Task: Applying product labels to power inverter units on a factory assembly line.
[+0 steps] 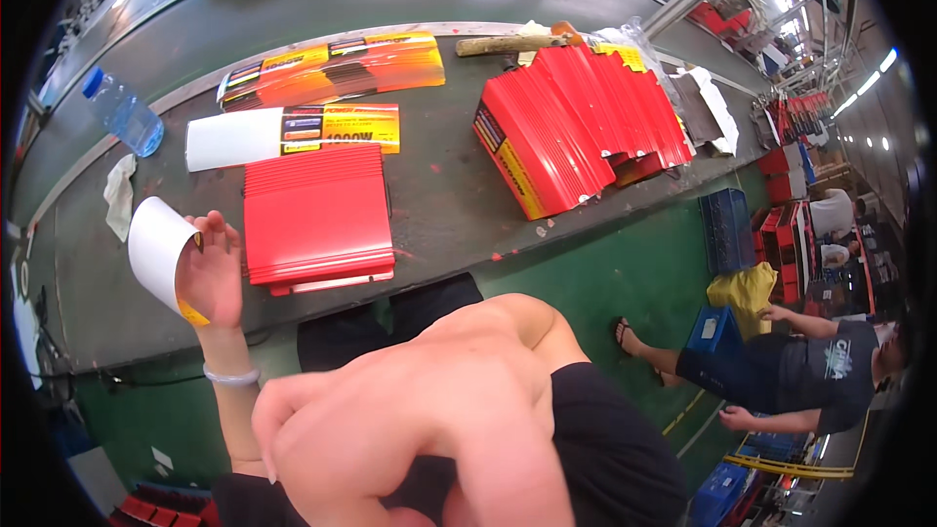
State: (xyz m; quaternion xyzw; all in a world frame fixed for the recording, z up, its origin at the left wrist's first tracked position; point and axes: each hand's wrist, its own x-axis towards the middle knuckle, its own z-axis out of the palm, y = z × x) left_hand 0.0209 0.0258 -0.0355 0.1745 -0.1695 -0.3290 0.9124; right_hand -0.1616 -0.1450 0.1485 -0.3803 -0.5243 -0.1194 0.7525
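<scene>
My left hand (217, 278) holds a curled label (156, 246), white on the side facing me with a yellow-orange printed edge; its fingers are bent up behind the sheet. Just right of it a ribbed red metal case (317, 215) lies on the dark workbench (444, 176). Behind that case rests another label (234, 140), part white and part orange print. Very large and close, my right hand (420, 410) fills the lower middle, back turned up. Its fingers are mostly hidden, so whether it grips anything does not show.
A stack of orange printed labels (337, 70) lies at the bench's back. Several red cases (576, 127) lean together to the right, near a wooden stick (512, 44). A water bottle (127, 115) and white cloth (119, 197) are at left. Another person (810, 371) stands at right by blue crates (712, 330).
</scene>
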